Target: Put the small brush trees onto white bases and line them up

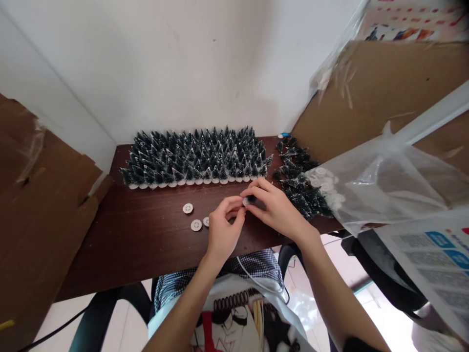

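Left hand (224,227) pinches a white disc (245,201); right hand (275,205) grips a small tree (251,199), seemingly to steady both between the fingertips.

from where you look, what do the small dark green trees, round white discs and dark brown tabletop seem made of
Small dark green trees: probably matte synthetic bristle, from their spiky, white-flecked texture.
Round white discs: likely smooth plastic, uniformly shaped.
Dark brown tabletop: wood or wood-look laminate, slightly glossy, streaky grain.
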Demonstrator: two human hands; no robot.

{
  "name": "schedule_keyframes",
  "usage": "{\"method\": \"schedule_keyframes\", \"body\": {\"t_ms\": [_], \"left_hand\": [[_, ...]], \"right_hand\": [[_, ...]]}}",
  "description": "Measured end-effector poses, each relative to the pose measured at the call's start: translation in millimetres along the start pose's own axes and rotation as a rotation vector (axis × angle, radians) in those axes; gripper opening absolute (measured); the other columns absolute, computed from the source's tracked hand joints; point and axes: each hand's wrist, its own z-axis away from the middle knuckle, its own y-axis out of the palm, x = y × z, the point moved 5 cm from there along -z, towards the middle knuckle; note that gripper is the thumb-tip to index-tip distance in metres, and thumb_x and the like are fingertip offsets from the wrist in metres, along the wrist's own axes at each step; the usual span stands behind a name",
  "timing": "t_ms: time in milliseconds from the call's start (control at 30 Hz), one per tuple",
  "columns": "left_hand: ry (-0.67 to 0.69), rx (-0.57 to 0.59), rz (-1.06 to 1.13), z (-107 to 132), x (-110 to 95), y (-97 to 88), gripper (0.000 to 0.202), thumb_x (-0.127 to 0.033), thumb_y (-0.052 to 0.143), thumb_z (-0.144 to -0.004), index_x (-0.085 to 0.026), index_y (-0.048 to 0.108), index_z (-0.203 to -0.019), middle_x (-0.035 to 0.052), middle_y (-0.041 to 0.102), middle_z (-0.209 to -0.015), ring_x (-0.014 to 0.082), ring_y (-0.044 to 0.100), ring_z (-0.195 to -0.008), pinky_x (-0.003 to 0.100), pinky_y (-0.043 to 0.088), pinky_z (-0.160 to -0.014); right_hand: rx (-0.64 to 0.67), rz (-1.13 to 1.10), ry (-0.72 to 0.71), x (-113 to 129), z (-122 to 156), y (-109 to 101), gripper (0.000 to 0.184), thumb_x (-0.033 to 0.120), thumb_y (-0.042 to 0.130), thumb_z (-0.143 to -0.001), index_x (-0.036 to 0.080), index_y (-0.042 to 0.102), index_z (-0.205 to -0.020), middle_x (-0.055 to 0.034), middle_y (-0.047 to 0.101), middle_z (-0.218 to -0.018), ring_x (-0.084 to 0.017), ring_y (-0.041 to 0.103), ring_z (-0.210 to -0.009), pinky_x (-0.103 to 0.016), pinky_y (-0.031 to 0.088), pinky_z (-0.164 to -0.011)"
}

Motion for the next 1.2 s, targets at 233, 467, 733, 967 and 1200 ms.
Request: {"method": "schedule_keyframes", "body": {"t_ms": [233,467,733,967,1200], "left_hand": [[0.013,0.011,0.004,1,1,0.3,0.020,-0.017,0.063,-0.086,-0.018,0.067,-0.105,0.0074,0.077,-0.104,0.0175,0.074,-0.095,0.030,0.061,-0.085],[0.021,0.008,0.010,0,0,0.7,0.020,-0.018,0.063,-0.086,-0.018,0.067,-0.106,0.0080,0.077,-0.107,0.0181,0.074,-0.097,0.031,0.061,-0.087],[-0.002,0.027,0.004,1,1,1.0,0.017,-0.019,0.060,-0.089,-0.018,0.066,-0.105,0.0088,0.077,-0.107,0.0163,0.074,-0.091,0.031,0.060,-0.087],[0.005,0.025,-0.042,1,1,0.4,0.018,-0.017,0.057,-0.090,-0.019,0.068,-0.104,0.0088,0.076,-0.106,0.0164,0.072,-0.091,0.032,0.059,-0.085],[0.013,0.022,-0.071,1,-1,0.6,0.018,-0.015,0.055,-0.089,-0.018,0.068,-0.102,0.0088,0.075,-0.102,0.0167,0.071,-0.090,0.031,0.059,-0.082]], "right_hand": [[0.015,-0.026,0.004,2,-2,0,0.021,0.009,0.057,-0.092,0.022,0.061,-0.108,-0.0062,0.057,-0.110,-0.020,0.062,-0.099,-0.036,0.052,-0.089],[-0.005,-0.055,-0.012,5,-1,0,0.023,0.007,0.056,-0.090,0.022,0.059,-0.107,-0.0059,0.053,-0.110,-0.020,0.060,-0.102,-0.034,0.051,-0.090],[-0.236,0.008,0.001,-2,-2,-38,0.022,0.009,0.058,-0.087,0.023,0.060,-0.104,-0.0070,0.056,-0.108,-0.022,0.060,-0.103,-0.035,0.053,-0.087],[-0.394,0.021,0.184,-57,-13,-76,0.028,0.017,0.066,-0.078,0.022,0.057,-0.104,-0.0083,0.059,-0.111,-0.024,0.063,-0.099,-0.036,0.057,-0.079],[-0.139,0.185,0.242,-98,-40,-60,0.024,0.007,0.060,-0.067,0.020,0.062,-0.087,-0.0066,0.063,-0.095,-0.022,0.062,-0.082,-0.037,0.053,-0.076]]}}
